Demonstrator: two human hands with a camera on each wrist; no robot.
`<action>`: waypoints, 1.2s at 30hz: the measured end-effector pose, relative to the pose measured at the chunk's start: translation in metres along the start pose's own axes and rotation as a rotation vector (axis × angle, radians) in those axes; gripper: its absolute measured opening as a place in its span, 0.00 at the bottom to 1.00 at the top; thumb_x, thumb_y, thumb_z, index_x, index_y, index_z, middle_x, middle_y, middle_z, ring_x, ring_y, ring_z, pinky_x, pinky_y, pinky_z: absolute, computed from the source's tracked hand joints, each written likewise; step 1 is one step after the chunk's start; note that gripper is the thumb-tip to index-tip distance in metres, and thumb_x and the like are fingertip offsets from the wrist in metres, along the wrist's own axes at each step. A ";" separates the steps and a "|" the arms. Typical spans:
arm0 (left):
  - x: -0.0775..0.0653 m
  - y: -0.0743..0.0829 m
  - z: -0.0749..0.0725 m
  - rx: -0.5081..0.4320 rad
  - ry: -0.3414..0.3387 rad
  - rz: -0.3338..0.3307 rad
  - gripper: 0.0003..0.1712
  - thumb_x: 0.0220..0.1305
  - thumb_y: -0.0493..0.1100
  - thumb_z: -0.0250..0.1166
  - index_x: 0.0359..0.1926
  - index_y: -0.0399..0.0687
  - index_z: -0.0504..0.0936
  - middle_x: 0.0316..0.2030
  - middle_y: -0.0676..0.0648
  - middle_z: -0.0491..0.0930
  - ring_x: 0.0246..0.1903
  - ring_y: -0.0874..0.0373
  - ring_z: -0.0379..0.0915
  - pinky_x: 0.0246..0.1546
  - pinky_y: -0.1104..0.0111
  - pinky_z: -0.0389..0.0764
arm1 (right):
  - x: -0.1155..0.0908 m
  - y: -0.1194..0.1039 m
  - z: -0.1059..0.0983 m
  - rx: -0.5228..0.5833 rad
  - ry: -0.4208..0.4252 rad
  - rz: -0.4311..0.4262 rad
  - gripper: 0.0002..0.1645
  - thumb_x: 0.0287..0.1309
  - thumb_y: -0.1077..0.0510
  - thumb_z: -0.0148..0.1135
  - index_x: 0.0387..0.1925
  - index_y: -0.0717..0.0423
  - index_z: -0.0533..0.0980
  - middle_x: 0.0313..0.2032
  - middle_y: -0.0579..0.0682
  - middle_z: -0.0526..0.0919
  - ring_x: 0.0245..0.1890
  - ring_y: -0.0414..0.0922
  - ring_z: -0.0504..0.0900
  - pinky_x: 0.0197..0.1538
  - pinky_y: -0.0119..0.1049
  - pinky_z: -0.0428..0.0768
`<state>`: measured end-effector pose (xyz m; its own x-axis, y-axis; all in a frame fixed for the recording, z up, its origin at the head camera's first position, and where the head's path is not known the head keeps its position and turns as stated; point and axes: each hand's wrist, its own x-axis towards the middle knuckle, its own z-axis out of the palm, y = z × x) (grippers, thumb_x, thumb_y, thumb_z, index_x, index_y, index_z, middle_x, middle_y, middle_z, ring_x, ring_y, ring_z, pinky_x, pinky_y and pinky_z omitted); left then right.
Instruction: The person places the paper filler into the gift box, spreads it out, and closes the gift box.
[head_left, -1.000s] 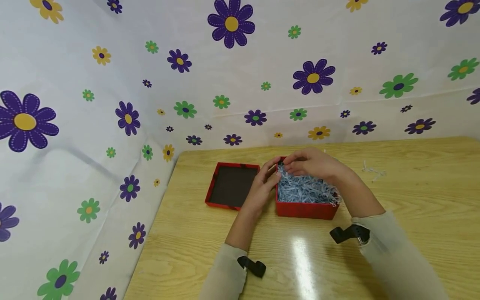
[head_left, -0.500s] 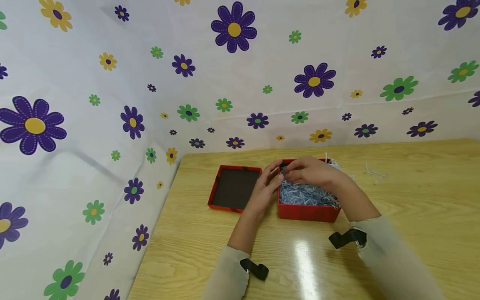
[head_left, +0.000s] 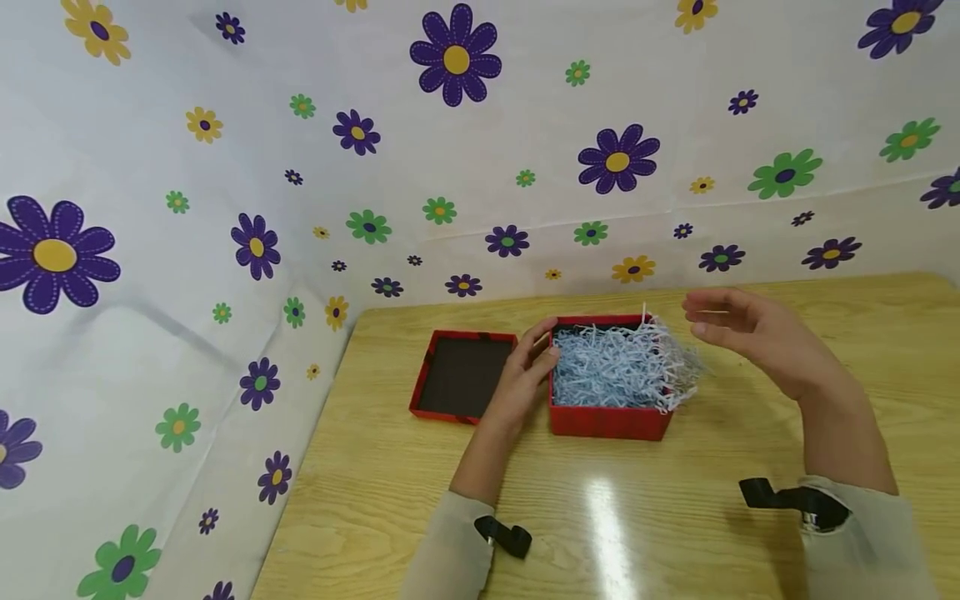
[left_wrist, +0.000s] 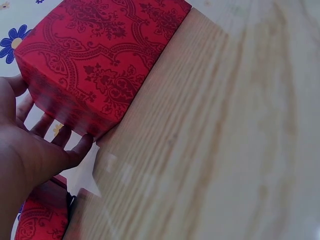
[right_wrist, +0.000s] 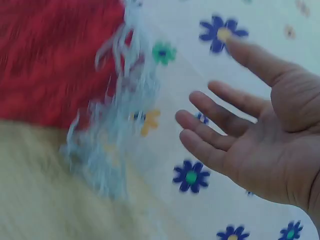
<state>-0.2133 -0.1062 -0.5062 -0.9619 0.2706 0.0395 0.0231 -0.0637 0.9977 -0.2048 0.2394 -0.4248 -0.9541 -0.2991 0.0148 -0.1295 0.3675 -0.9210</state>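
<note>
The left hand [head_left: 521, 377] rests loosely against a red patterned rectangular box [head_left: 609, 422]; the right hand [head_left: 767, 342] hovers empty beside it. Pale-blue shredded paper [head_left: 611, 367] overhangs the box's right edge. A black-lined red lid [head_left: 460, 377] lies leftward on the wooden table [head_left: 360, 475].

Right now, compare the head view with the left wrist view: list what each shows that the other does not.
Only the head view shows the right hand, held off to the right, the pale blue shredded paper and the dark inside of the lid.

Only the left wrist view shows clearly the dark scrolling pattern on the red box.

Both show that box, the left hand touching its side, the wood-grain table, the flowered cloth and, apparently, part of the lid.
</note>
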 end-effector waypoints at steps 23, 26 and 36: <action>-0.001 -0.001 0.002 -0.007 -0.006 0.007 0.28 0.82 0.49 0.58 0.78 0.67 0.69 0.80 0.53 0.58 0.78 0.48 0.57 0.73 0.43 0.67 | 0.000 0.005 0.020 -0.153 -0.115 -0.126 0.22 0.66 0.63 0.72 0.59 0.57 0.79 0.59 0.56 0.80 0.56 0.58 0.80 0.53 0.33 0.83; -0.001 -0.001 0.001 -0.007 -0.003 0.010 0.28 0.82 0.49 0.57 0.78 0.67 0.69 0.80 0.53 0.59 0.78 0.48 0.57 0.73 0.45 0.68 | -0.001 -0.006 0.021 -0.177 -0.084 -0.157 0.19 0.67 0.65 0.71 0.58 0.57 0.80 0.58 0.54 0.81 0.54 0.57 0.82 0.51 0.27 0.81; -0.001 -0.002 -0.001 -0.014 -0.012 0.001 0.28 0.82 0.49 0.58 0.78 0.68 0.69 0.80 0.52 0.58 0.77 0.49 0.57 0.72 0.45 0.69 | -0.007 -0.045 0.038 -0.134 0.067 -0.255 0.22 0.66 0.66 0.71 0.60 0.54 0.81 0.57 0.52 0.82 0.50 0.37 0.83 0.47 0.26 0.83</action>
<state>-0.2128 -0.1069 -0.5086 -0.9586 0.2818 0.0417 0.0206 -0.0775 0.9968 -0.1818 0.1918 -0.3984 -0.9014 -0.3394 0.2690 -0.3976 0.4024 -0.8246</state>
